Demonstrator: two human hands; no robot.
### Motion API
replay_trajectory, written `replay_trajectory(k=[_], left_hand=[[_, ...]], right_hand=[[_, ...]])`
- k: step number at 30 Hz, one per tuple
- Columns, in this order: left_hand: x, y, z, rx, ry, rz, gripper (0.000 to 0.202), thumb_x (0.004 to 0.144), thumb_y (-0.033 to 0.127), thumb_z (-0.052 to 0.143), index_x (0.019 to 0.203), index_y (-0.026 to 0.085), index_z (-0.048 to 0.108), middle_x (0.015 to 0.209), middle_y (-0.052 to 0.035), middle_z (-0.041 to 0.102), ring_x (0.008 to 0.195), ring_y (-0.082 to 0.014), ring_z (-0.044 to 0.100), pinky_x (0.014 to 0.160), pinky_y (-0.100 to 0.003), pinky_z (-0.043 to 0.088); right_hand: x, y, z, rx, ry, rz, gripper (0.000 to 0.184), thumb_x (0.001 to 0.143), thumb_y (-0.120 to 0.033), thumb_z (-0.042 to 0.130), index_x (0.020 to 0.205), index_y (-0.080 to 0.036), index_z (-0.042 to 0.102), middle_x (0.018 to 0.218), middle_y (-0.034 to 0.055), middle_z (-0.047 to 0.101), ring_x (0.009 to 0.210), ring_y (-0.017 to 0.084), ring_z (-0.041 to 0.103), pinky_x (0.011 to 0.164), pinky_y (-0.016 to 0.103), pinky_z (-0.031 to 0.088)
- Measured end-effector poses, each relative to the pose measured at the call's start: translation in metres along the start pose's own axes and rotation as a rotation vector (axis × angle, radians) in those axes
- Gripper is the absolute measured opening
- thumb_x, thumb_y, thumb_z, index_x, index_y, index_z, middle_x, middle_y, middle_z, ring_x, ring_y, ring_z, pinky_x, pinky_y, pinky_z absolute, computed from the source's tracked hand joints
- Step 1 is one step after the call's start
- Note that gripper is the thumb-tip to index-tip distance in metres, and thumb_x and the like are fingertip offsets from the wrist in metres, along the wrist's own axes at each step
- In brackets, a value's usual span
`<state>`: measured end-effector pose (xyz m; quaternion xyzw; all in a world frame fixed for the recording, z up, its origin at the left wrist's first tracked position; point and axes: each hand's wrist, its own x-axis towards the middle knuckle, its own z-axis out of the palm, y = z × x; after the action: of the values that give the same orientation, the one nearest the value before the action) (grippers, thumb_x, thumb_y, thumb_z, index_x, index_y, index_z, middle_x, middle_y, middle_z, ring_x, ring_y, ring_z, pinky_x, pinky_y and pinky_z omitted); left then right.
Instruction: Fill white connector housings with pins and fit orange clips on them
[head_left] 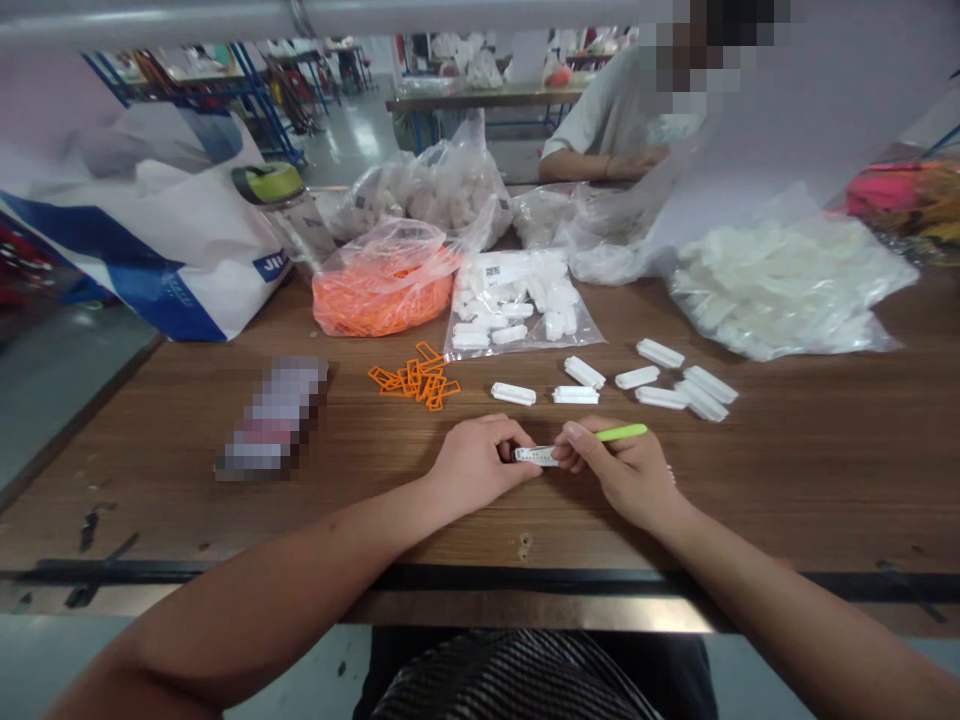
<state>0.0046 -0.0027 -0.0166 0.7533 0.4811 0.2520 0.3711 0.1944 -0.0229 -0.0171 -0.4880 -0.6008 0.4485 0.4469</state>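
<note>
Head view: the left hand (480,462) is closed around one end of a small white plastic piece (535,455), which lies between both hands on the wooden table (787,480). The right hand (626,470) pinches the other end while gripping a green stick (621,433). Beyond the left hand's knuckles lie orange clips (417,381); loose white pieces (660,385) sit beyond the right hand.

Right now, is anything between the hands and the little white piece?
No. The left hand and right hand both grip the white piece directly; the right also holds a green stick.
</note>
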Motion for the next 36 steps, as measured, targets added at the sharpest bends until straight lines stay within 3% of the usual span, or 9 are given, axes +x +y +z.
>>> replay_trajectory(k=[8, 13, 17, 22, 36], left_hand=[[0.0, 0.0, 0.001, 0.001, 0.005, -0.004, 0.012, 0.068, 0.023, 0.078, 0.078, 0.02, 0.071, 0.067, 0.0027, 0.06, 0.058, -0.0112, 0.052, 0.056, -0.023, 0.039], [0.001, -0.001, 0.003, 0.027, 0.025, -0.011, 0.009, 0.069, 0.022, 0.076, 0.074, 0.019, 0.07, 0.066, 0.0027, 0.06, 0.059, -0.0113, 0.052, 0.055, -0.023, 0.039], [0.001, -0.002, 0.002, 0.023, 0.017, -0.013, 0.01, 0.07, 0.025, 0.076, 0.075, 0.019, 0.07, 0.067, 0.0027, 0.061, 0.059, -0.0111, 0.052, 0.056, -0.023, 0.039], [0.001, -0.003, 0.002, 0.016, 0.002, -0.012, 0.01, 0.07, 0.025, 0.076, 0.075, 0.02, 0.07, 0.067, 0.0032, 0.061, 0.06, -0.0113, 0.053, 0.056, -0.023, 0.038], [0.001, -0.002, 0.001, 0.012, 0.002, -0.027, 0.011, 0.069, 0.024, 0.077, 0.076, 0.019, 0.07, 0.066, 0.0029, 0.06, 0.059, -0.0114, 0.052, 0.055, -0.022, 0.038]], right_hand=[[-0.001, -0.002, 0.002, -0.093, 0.026, 0.018, 0.032, 0.089, -0.042, 0.055, 0.072, -0.019, 0.068, 0.066, 0.0044, 0.07, 0.058, 0.015, 0.064, 0.053, 0.027, 0.052], [-0.007, -0.009, 0.001, -0.311, -0.031, -0.145, 0.029, 0.093, -0.035, 0.051, 0.071, -0.021, 0.065, 0.068, 0.0026, 0.069, 0.064, 0.016, 0.064, 0.063, 0.03, 0.051], [-0.012, -0.011, 0.001, -0.328, -0.08, -0.219, 0.025, 0.093, -0.032, 0.05, 0.075, -0.022, 0.065, 0.072, 0.0026, 0.07, 0.068, 0.017, 0.064, 0.067, 0.032, 0.051], [-0.011, -0.006, -0.001, -0.261, 0.017, -0.177, 0.027, 0.092, -0.033, 0.052, 0.073, -0.021, 0.066, 0.069, 0.0024, 0.07, 0.063, 0.016, 0.065, 0.063, 0.03, 0.052], [-0.01, -0.002, -0.002, -0.186, 0.047, -0.1, 0.029, 0.092, -0.033, 0.053, 0.071, -0.019, 0.068, 0.068, 0.0032, 0.07, 0.062, 0.015, 0.066, 0.06, 0.028, 0.053]])
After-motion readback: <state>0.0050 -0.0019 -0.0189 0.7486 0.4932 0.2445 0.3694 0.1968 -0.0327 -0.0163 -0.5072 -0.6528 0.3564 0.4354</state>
